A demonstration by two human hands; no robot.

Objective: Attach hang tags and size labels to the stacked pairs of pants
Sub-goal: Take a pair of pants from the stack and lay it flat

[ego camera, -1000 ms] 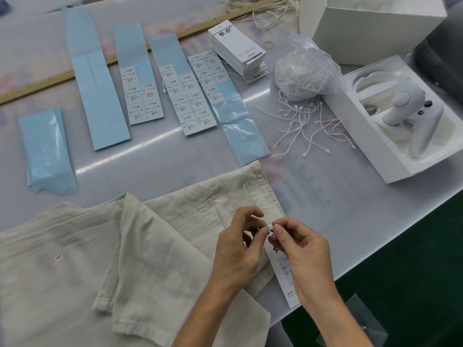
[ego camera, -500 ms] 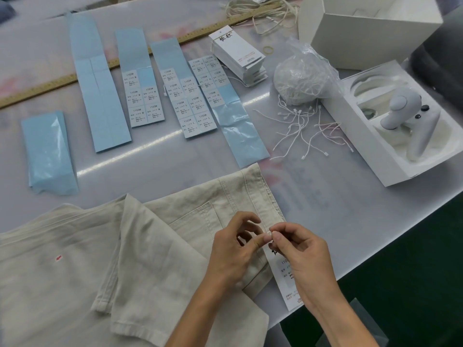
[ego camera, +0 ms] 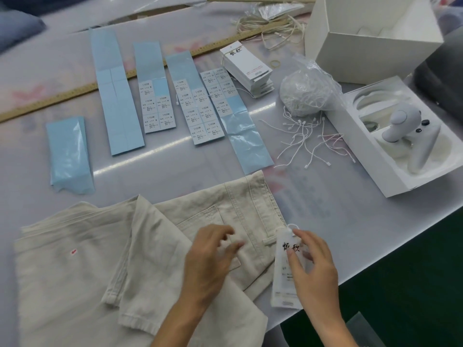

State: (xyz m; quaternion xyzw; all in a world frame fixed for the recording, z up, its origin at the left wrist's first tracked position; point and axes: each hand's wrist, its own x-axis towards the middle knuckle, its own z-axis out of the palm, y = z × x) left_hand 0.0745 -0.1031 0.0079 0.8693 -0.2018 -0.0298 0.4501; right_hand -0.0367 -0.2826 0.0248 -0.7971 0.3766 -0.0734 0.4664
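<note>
Beige pants (ego camera: 87, 259) lie folded on the near side of the table, waistband to the right. A white hang tag (ego camera: 283, 284) with black characters hangs on a white string loop (ego camera: 292, 225) at the waistband. My right hand (ego camera: 315, 271) holds this tag, thumb on its front. My left hand (ego camera: 210, 259) hovers blurred over the back pocket with fingers loosely spread, holding nothing. Blue sheets with white size labels (ego camera: 200, 113) lie in a row farther back. A stack of hang tags (ego camera: 246, 63) sits behind them.
A plastic bag of white strings (ego camera: 305, 88) and loose strings (ego camera: 308, 139) lie right of the labels. A white tray box with a controller (ego camera: 390, 181) and an open white box (ego camera: 370, 53) stand at the right. A ruler (ego camera: 50, 98) crosses the back. The table edge runs close by my right hand.
My hands have parted from their joint pinch at the string. The left hand moved left over the pants, and the right now holds the hanging tag.
</note>
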